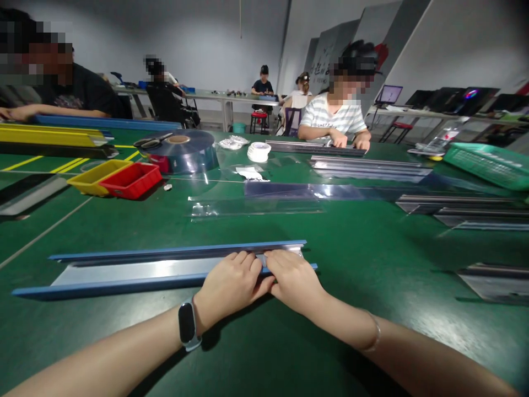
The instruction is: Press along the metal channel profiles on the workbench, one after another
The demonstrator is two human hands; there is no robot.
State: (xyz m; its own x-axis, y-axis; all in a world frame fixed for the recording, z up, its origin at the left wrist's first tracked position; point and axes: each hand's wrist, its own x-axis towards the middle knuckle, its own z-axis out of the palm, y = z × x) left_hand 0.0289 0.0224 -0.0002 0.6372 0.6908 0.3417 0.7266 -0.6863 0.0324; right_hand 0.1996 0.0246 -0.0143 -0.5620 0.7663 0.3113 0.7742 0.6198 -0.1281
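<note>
A long blue-edged channel profile (pixel 136 270) with a shiny silvery inside lies on the green table, running left to right in front of me. My left hand (pixel 231 281), with a smart band (pixel 187 322) on the wrist, is closed over the near rim close to the right end. Beside it, my right hand (pixel 293 278) is closed over the same rim. Both sets of fingers curl into the channel and the thumbs meet at the near side. What the fingertips touch inside is hidden.
Clear plastic strips (pixel 256 207) lie beyond the profile. Farther back are a red bin (pixel 132 181), a yellow bin (pixel 97 175), a plastic film roll (pixel 185 151) and a tape stack (pixel 259 151). Dark profiles (pixel 494 281) lie right. A co-worker (pixel 334 116) handles another profile opposite.
</note>
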